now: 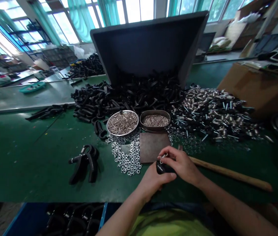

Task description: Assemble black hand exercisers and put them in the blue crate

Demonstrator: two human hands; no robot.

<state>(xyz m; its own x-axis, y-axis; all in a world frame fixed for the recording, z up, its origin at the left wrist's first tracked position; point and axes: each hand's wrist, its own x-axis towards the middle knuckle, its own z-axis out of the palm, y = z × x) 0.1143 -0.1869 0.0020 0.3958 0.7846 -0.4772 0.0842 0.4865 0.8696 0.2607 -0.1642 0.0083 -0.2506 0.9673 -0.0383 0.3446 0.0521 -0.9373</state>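
Note:
My left hand (151, 181) is wrapped round a black plastic clamp part (162, 168), close to the bench's front edge. Above it, the fingers of my right hand (182, 164) pinch a small shiny coil spring (163, 157) against the part's top. My fingers hide much of the clamp part. Just beyond my hands lies a flat steel plate (153, 147). A wooden handle (232, 173) stretches right from behind my right hand; its head is mostly hidden. Off to the left, a black spring clamp (87, 163) rests on the green bench.
A grey bin (151, 46) lies tipped with black clamp parts (96, 101) spilling out. Metal rings (129, 159), a dish (107, 128) of pins and a tin (155, 128) of small pieces sit ahead. Springs and screws (212, 111) pile rightward, near a cardboard box (254, 88). A blue crate (22, 218) stands below.

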